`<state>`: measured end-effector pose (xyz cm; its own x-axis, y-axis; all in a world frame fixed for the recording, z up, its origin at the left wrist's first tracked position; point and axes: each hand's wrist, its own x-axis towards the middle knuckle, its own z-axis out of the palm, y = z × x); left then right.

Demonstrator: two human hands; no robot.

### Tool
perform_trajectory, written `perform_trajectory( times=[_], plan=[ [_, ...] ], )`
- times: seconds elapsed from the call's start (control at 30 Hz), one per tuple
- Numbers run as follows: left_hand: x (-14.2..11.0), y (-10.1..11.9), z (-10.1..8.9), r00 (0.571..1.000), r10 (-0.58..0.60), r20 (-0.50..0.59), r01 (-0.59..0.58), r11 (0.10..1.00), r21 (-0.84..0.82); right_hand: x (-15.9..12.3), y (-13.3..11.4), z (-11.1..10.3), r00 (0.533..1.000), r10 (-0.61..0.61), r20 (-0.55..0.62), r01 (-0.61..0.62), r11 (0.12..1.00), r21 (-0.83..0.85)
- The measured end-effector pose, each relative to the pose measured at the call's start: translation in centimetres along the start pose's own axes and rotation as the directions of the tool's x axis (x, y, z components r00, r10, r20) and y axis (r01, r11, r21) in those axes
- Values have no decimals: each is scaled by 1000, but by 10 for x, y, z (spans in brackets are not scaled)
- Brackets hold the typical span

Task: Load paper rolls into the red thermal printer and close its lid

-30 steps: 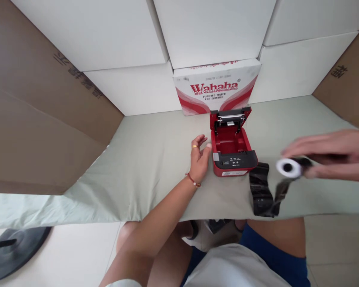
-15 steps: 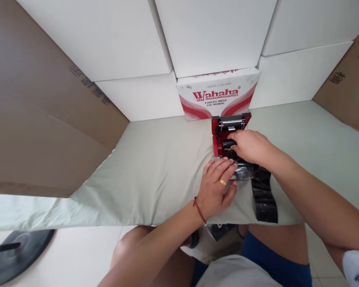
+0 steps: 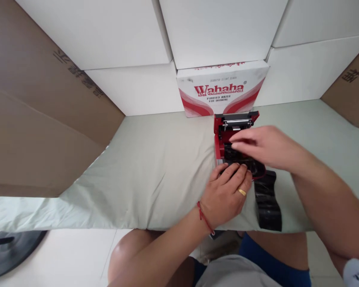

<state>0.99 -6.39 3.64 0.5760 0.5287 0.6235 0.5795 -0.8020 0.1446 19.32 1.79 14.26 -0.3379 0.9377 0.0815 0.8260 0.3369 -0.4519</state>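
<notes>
Head-worn view, forward and down, seemingly close

The left hand (image 3: 227, 195) wears a plain gold-coloured ring (image 3: 242, 192) on one finger — a smooth, rounded band. Just behind that hand runs a bracelet (image 3: 201, 211) of thin red cord, with a small pale spot near its lower end. The shirt (image 3: 233, 273) is pale grey; its short right sleeve (image 3: 350, 272) looks whitish, with a small dark mark (image 3: 357, 276) — too blurred to read. The shorts (image 3: 272, 259) are strong blue.

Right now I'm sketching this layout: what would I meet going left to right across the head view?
Left brown carton, open red device, black strip, right brown carton.
</notes>
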Motion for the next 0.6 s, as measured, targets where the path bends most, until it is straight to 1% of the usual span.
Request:
perform_trajectory(
  times=[0.03, 0.07, 0.1, 0.13, 0.17, 0.2, 0.27, 0.3, 0.37, 0.43, 0.5, 0.6],
  plan=[
    [0, 0, 1, 1000, -1, -5, 1, 1000, 4, -4, 3, -8, 985, 7, -170, 10, 995, 99],
    [1, 1, 1, 1000, -1, -13, 1, 1000, 10, -5, 8, -14, 937, 42, -347, 17, 986, 163],
    [2, 1, 2, 1000, -3, -21, 4, 1000, 21, -3, 14, -17, 870, 76, -487, 22, 981, 193],
    [3, 2, 3, 1000, -7, -29, 8, 999, 37, 2, 21, -17, 810, 98, -578, 28, 978, 206],
    [3, 2, 4, 999, -11, -35, 13, 998, 54, 9, 29, -15, 785, 111, -609, 33, 975, 220],
    [4, 3, 5, 999, -16, -41, 19, 997, 73, 16, 37, -10, 801, 121, -586, 32, 969, 244],
    [6, 4, 6, 998, -21, -58, 27, 994, 106, 27, 49, 3, 875, 141, -463, 4, 955, 298],
    [6, 5, 6, 997, -19, -69, 27, 993, 117, 29, 52, 9, 898, 152, -412, -15, 948, 317],
    [6, 6, 4, 997, -11, -82, 21, 992, 125, 23, 52, 19, 919, 172, -354, -52, 945, 323],
    [6, 6, 3, 997, -8, -76, 17, 993, 115, 8, 49, 23, 927, 179, -330, -72, 948, 309],
    [5, 6, 2, 998, -17, -61, 23, 995, 98, -11, 48, 25, 940, 135, -312, -35, 952, 305],
    [4, 6, 1, 998, -26, -63, 31, 996, 89, -33, 55, 30, 939, -33, -341, 146, 939, 311]
  ],
)
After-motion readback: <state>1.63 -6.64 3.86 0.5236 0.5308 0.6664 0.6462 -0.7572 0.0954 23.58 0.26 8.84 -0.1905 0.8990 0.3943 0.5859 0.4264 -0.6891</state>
